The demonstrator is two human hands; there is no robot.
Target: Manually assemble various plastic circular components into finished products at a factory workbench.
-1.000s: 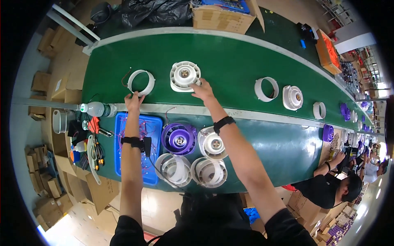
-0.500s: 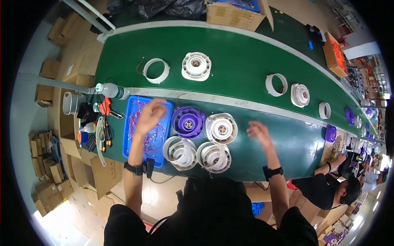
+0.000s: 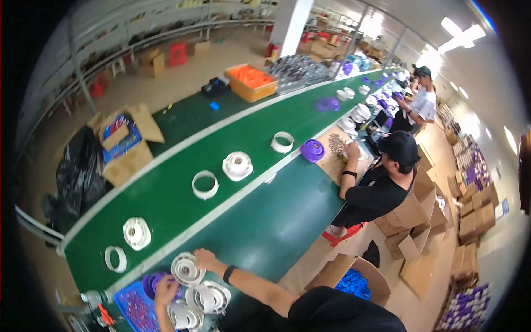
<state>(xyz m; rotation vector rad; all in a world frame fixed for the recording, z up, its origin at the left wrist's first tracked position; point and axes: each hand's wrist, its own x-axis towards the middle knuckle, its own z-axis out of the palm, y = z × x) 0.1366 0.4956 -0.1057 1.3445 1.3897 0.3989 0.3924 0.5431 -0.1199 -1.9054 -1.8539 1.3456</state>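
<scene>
Over the purple round housing [image 3: 150, 283] is my left hand [image 3: 166, 289], its fingers bent between that housing and a white round housing [image 3: 186, 269]. Whether they grip either one is unclear. My right hand [image 3: 206, 259] has its fingers closed at the far right rim of the white round housing, which sits on the bench. Nearer to me stand two more white housings, one with a white ring [image 3: 203, 299] on it and another [image 3: 182, 315] partly behind my left forearm. Beside the purple housing lies a blue tray [image 3: 123, 301] of thin red and blue wires.
A green conveyor [image 3: 171, 207] beyond the bench carries white rings [image 3: 205, 185] and white housings [image 3: 238, 166]. A co-worker [image 3: 381, 182] in black sits along the bench at right, by a purple housing [image 3: 313, 150]. A carton of blue parts [image 3: 354, 285] stands right of me.
The view has swung toward the right along the line. My right hand has come in to the white round housing, and my left hand has moved from above the tray to the purple housing.
</scene>
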